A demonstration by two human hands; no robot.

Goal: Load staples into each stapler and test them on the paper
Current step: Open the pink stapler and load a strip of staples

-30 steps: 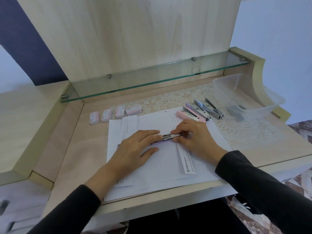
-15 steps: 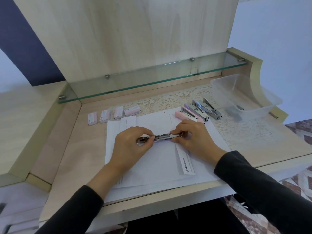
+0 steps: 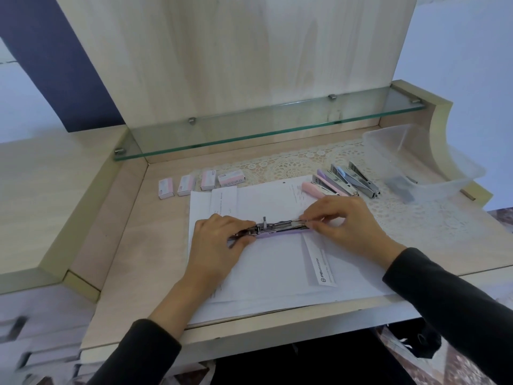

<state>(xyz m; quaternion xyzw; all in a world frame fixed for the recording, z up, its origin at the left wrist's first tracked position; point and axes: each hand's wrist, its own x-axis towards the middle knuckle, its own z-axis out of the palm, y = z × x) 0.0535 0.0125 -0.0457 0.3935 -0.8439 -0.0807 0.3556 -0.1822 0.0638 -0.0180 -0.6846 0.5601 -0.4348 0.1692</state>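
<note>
Loading looks to be the step: you have the stapler [image 3: 277, 227] swung open flat on the paper [image 3: 277, 270], your left hand [image 3: 219, 240] gripping its left end, your right hand [image 3: 347, 226] pinching the right end of the track. Next, get the staples seated square, then close it gently. Lilac body, steel track facing up; whether staples lie in it cannot be told

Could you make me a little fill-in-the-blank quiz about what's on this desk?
1. The left hand and right hand hold an opened stapler lying on the ___.
2. The row of staple boxes counts ___ boxes.
3. The shelf above the desk is made of ___.
Missing words: paper; four; glass.
</note>
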